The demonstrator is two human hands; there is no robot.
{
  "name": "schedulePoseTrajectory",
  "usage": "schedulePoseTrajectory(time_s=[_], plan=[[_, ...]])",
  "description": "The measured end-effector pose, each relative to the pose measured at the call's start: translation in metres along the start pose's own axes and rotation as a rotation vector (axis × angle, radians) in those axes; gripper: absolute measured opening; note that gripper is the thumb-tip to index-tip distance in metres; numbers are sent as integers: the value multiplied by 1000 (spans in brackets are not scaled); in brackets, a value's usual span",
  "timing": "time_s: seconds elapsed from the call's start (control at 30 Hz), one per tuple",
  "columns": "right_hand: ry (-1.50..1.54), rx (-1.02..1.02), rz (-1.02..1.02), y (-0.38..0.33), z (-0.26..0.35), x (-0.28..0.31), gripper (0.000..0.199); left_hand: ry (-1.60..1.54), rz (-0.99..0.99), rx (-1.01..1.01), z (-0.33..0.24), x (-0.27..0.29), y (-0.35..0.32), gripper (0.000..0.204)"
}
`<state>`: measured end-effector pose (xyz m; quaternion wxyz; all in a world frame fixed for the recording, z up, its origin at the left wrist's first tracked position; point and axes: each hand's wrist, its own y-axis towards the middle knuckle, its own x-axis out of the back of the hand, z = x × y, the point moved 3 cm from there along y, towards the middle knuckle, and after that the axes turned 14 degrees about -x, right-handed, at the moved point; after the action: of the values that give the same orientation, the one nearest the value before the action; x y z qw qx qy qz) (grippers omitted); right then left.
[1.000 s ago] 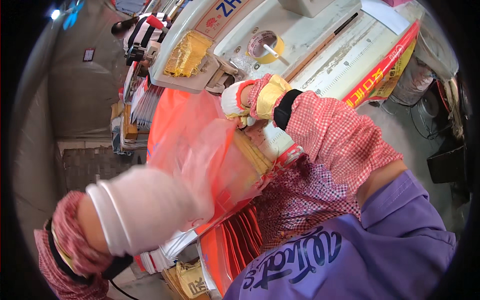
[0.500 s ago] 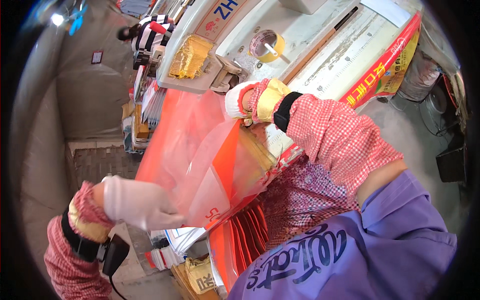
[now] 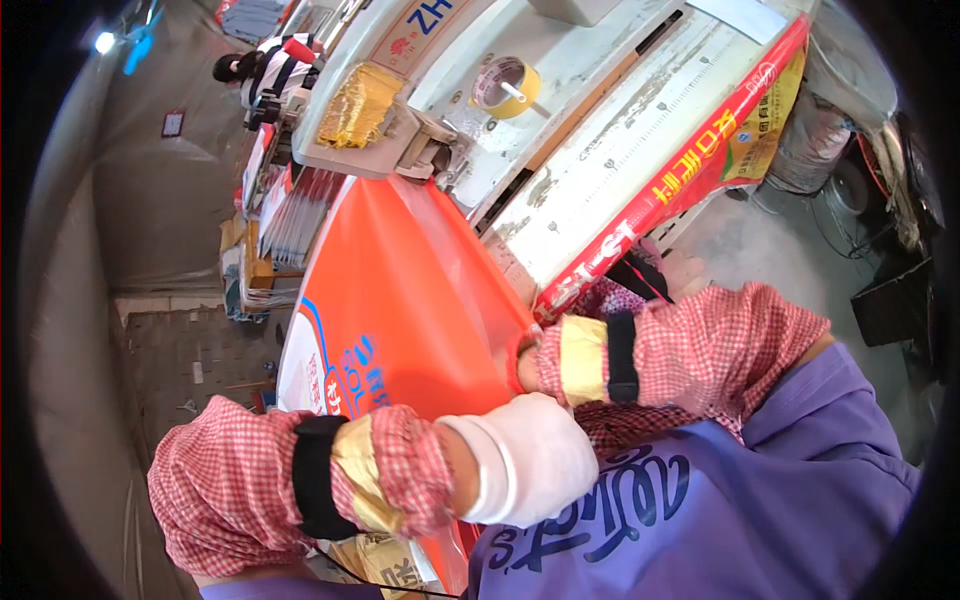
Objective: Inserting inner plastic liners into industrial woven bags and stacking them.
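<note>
An orange plastic bag with blue and white print lies flat on a stack, reaching from the machine down to my chest. My left hand, in a white glove, is curled at the bag's near edge, close against my purple top. My right hand is just above it at the bag's right corner. It is mostly hidden behind the left glove, and only its wrist with a yellow cuff and black band shows. Both forearms wear red checked sleeves.
A white bag-making machine spans the top, with a tape roll and a gold stack on it. A long red printed strip runs along its front edge. Another person works at the far left. Bag stacks lie left.
The lifted, billowing bag now lies flat on the stack. My right hand came back from the machine to my chest, and my left hand swung in from the lower left to meet it.
</note>
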<state>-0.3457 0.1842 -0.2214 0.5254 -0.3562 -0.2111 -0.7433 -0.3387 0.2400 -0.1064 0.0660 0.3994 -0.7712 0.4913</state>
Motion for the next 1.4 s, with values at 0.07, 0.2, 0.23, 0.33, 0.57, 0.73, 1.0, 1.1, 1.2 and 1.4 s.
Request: schedulePoseTrajectory(time_s=[0.07, 0.2, 0.23, 0.33, 0.57, 0.73, 1.0, 1.1, 1.2, 1.4], plan=[[242, 37, 182, 9, 6, -10, 18, -131, -141, -58, 10, -10, -8, 9], [161, 61, -594, 45, 6, 42, 12, -234, -184, 34, 14, -13, -28, 9], [651, -48, -616, 49, -13, 65, 16, -234, -159, 83, 13, -9, -31, 9], [498, -581, -555, 51, -39, 90, 32, -197, -225, 66, 9, -14, -31, 9], [-178, -583, -663, 98, -26, 37, 18, -100, -150, 59, -7, -12, -19, 8], [-646, -716, -879, 134, -33, 10, 16, -99, -65, 92, -4, -3, -18, 10], [-282, -498, -991, 192, -68, -10, 28, -34, 233, 516, 78, 29, -67, 25], [-18, -572, -869, 228, -87, -31, 28, -124, 577, 641, 65, 26, -92, 22], [706, -227, -766, 234, -92, -40, 18, -257, 565, 557, 19, -16, -77, 8], [1809, 395, -419, 252, -115, -69, 17, -42, 107, 320, 30, 15, -24, 9]])
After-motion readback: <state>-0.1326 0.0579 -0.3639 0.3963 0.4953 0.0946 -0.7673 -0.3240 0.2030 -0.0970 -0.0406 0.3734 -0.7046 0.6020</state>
